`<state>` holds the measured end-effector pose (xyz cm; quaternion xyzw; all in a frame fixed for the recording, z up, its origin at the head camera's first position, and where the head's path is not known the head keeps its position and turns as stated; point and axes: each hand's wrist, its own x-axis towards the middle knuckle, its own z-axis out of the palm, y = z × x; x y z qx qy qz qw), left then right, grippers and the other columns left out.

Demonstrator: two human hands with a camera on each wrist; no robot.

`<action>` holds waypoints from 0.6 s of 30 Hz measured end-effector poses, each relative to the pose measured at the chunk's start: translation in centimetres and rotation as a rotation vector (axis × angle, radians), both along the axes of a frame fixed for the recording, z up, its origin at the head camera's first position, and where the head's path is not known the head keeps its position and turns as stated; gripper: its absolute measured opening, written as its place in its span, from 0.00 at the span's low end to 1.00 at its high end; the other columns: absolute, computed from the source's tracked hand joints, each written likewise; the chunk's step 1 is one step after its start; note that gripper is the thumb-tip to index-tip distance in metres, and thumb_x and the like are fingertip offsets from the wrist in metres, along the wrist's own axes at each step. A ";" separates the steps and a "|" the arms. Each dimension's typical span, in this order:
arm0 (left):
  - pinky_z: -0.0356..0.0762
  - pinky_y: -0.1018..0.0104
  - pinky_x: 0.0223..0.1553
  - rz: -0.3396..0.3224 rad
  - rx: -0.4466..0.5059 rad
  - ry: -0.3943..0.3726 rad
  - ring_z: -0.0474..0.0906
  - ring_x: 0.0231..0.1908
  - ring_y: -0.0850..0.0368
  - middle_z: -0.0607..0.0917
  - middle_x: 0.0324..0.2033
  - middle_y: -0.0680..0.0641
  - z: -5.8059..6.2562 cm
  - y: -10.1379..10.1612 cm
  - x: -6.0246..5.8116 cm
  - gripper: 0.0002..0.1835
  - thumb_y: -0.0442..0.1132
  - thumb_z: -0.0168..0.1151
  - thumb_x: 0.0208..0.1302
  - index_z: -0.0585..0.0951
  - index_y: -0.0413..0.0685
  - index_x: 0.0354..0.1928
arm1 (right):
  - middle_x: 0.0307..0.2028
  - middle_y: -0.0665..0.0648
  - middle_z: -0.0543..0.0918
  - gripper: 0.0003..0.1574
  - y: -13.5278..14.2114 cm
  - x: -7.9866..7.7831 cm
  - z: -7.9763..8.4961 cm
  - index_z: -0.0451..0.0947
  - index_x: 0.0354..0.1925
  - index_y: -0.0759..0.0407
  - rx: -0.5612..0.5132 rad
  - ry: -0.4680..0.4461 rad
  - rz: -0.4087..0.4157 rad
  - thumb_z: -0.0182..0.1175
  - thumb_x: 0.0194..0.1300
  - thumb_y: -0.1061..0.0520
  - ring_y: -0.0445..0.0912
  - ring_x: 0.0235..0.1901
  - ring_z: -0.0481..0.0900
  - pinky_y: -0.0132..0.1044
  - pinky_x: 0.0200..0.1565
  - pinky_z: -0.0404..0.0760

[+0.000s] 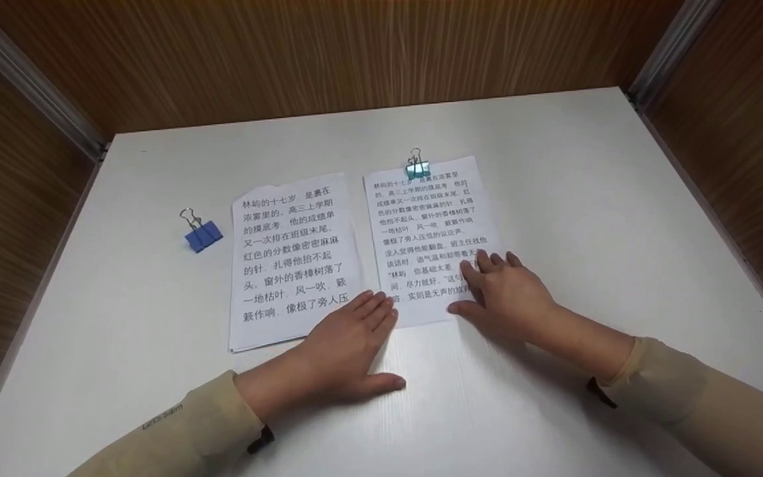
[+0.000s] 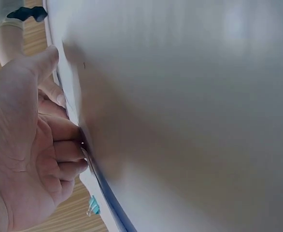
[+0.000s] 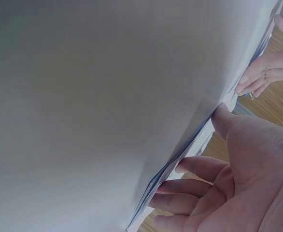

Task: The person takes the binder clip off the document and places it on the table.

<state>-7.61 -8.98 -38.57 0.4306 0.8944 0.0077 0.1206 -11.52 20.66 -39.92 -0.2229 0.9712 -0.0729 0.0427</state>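
Note:
Two stacks of printed paper lie side by side. My left hand (image 1: 345, 344) rests over the lower right corner of the left stack (image 1: 289, 252), fingertips reaching the lower left corner of the right stack (image 1: 421, 232). On the lower right part of that right stack lies my right hand (image 1: 510, 295), fingers spread and gripping nothing. A teal binder clip (image 1: 418, 170) bites the top edge of the right stack. In the right wrist view, the thumb and fingers of my right hand (image 3: 223, 179) touch the paper. The left wrist view shows my left hand (image 2: 40, 145) with its fingertips at the paper edge.
A blue binder clip (image 1: 204, 236) with its wire handle raised sits on the white table (image 1: 123, 298), left of the left stack. Brown wood-grain panels (image 1: 355, 53) stand behind the table and at both sides.

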 end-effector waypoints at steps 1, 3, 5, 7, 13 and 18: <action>0.41 0.54 0.82 -0.001 0.002 -0.002 0.53 0.81 0.41 0.62 0.79 0.34 0.2 0.0 0.1 0.55 0.76 0.45 0.73 0.63 0.32 0.80 | 0.68 0.76 0.75 0.48 0.0 0.1 0.2 0.75 0.72 0.66 0.001 -0.006 -0.003 0.70 0.69 0.35 0.70 0.68 0.74 0.66 0.73 0.65; 0.41 0.54 0.82 -0.001 0.009 -0.009 0.53 0.81 0.41 0.63 0.79 0.34 0.5 0.0 0.1 0.55 0.76 0.45 0.73 0.64 0.32 0.79 | 0.68 0.76 0.75 0.48 0.0 0.2 0.5 0.75 0.72 0.66 0.002 -0.010 -0.004 0.70 0.69 0.35 0.70 0.68 0.75 0.66 0.73 0.65; 0.40 0.54 0.82 0.004 0.018 -0.018 0.55 0.81 0.41 0.65 0.78 0.34 0.6 0.1 -0.2 0.54 0.75 0.46 0.73 0.65 0.32 0.78 | 0.68 0.76 0.76 0.48 0.0 0.1 0.5 0.75 0.72 0.66 -0.001 -0.010 -0.003 0.70 0.69 0.35 0.70 0.68 0.75 0.67 0.73 0.64; 0.40 0.54 0.82 0.006 0.030 -0.028 0.56 0.80 0.41 0.67 0.77 0.34 0.7 0.2 -0.5 0.53 0.75 0.47 0.73 0.68 0.33 0.77 | 0.67 0.76 0.76 0.47 0.0 0.1 0.5 0.76 0.71 0.66 -0.007 -0.005 -0.003 0.70 0.69 0.36 0.70 0.67 0.75 0.67 0.73 0.65; 0.43 0.51 0.82 0.012 0.106 -0.067 0.69 0.75 0.42 0.83 0.65 0.40 1.5 0.4 -2.4 0.45 0.73 0.49 0.75 0.79 0.37 0.68 | 0.66 0.77 0.77 0.46 0.0 0.1 0.5 0.77 0.70 0.66 -0.013 -0.007 -0.002 0.71 0.68 0.37 0.70 0.67 0.75 0.66 0.72 0.66; 0.49 0.45 0.81 0.111 0.248 -0.099 0.79 0.67 0.45 0.88 0.58 0.43 2.9 0.4 -4.9 0.39 0.69 0.51 0.77 0.79 0.42 0.70 | 0.66 0.77 0.76 0.47 -0.1 0.1 0.5 0.76 0.71 0.66 0.000 -0.014 -0.001 0.70 0.68 0.36 0.71 0.67 0.75 0.66 0.72 0.67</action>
